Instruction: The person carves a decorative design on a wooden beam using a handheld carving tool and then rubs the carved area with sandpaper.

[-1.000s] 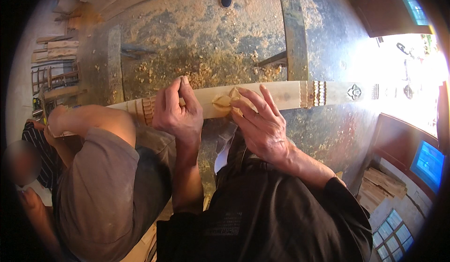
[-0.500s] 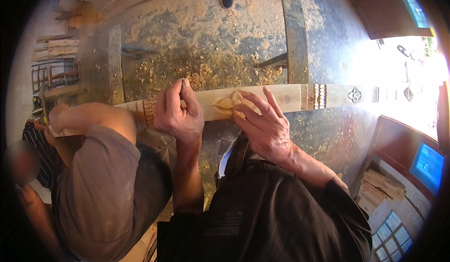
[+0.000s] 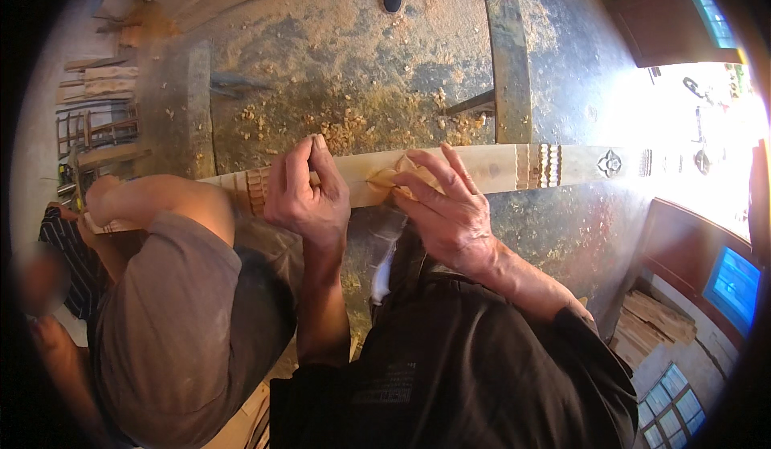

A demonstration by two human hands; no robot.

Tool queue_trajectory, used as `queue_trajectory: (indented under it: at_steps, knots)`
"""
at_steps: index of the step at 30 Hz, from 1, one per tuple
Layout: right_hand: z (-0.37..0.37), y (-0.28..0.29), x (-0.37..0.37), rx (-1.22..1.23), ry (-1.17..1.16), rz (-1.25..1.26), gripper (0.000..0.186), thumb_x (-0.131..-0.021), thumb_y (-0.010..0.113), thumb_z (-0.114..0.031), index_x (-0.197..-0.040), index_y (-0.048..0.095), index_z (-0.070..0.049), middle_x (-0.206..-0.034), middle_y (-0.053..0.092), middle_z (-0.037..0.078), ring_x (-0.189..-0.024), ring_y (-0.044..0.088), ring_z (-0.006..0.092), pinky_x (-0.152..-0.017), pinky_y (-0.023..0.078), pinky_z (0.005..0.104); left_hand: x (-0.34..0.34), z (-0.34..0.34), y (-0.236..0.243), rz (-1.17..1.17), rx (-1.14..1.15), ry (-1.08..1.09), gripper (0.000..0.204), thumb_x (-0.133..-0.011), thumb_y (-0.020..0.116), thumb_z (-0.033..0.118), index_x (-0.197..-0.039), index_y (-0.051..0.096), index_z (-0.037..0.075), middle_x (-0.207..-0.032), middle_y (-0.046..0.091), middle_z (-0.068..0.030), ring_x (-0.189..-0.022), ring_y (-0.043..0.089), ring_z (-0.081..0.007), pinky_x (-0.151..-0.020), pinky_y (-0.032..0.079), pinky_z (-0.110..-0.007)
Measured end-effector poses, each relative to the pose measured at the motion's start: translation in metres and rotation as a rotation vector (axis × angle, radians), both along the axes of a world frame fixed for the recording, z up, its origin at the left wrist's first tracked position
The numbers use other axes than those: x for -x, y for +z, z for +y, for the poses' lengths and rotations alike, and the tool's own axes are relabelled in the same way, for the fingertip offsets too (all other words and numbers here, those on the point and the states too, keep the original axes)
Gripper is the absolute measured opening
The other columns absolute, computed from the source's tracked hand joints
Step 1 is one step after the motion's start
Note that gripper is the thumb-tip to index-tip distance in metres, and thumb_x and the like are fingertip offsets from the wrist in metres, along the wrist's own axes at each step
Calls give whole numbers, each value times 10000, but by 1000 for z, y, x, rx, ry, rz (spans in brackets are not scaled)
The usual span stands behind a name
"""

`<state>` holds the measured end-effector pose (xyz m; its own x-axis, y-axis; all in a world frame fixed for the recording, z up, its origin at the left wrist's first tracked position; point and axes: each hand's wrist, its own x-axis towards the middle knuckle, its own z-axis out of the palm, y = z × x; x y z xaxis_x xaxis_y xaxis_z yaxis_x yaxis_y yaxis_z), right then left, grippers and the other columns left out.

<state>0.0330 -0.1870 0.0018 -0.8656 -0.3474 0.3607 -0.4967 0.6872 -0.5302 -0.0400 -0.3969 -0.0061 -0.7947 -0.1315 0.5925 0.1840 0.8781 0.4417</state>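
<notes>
A long pale wooden beam (image 3: 494,168) crosses in front of me from left to right, with carved bands and a dark-outlined flower motif (image 3: 609,163) along it. My left hand (image 3: 309,192) is closed over the beam, thumb and fingers pressed together at the top; anything inside it is hidden. Beside it, my right hand (image 3: 450,216) has its fingers spread and bent, the fingertips at a raised leaf-shaped carving (image 3: 382,178). Part of that carving is under the fingers. No tool shows in the right hand.
At the left, a person in brown-grey clothing (image 3: 161,312) sits close by my left arm. Someone's striped sleeve (image 3: 68,248) is beyond. Wood shavings (image 3: 345,124) litter the floor. A wooden bench (image 3: 509,71) stands ahead; another person's shoe (image 3: 392,1) shows at the top.
My right hand has shifted slightly left across the leaf-shaped carving. The left hand stays nearly in place.
</notes>
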Motion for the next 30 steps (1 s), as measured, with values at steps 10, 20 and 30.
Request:
queue_trajectory:
  at_steps: [10, 20, 30]
  knots:
    - [-12, -3, 20, 10, 103, 30, 358, -785, 783, -132, -1133, 841, -71, -1470, 744, 59, -1612, 528, 338, -1370, 373, 663, 2, -2, -3, 42, 6, -13, 46, -1013, 855, 80, -1035, 815, 70, -801, 713, -82, -632, 676, -290, -557, 504, -413]
    - [-5, -3, 14, 6, 107, 10, 373, -778, 798, -97, -1146, 837, -57, -1467, 745, 61, -1597, 548, 338, -1362, 392, 667, 1, -2, -3, 36, -8, -9, 42, -1021, 850, 88, -1038, 816, 70, -803, 710, -82, -621, 651, -265, -551, 488, -401]
    - [11, -10, 1, 28, 78, 11, 436, -751, 789, -92, -1180, 822, -22, -1420, 763, 97, -1591, 561, 344, -1378, 364, 665, 1, -1, -6, 54, -29, -1, 58, -1020, 866, 97, -1036, 821, 64, -781, 685, -68, -604, 614, -236, -535, 447, -384]
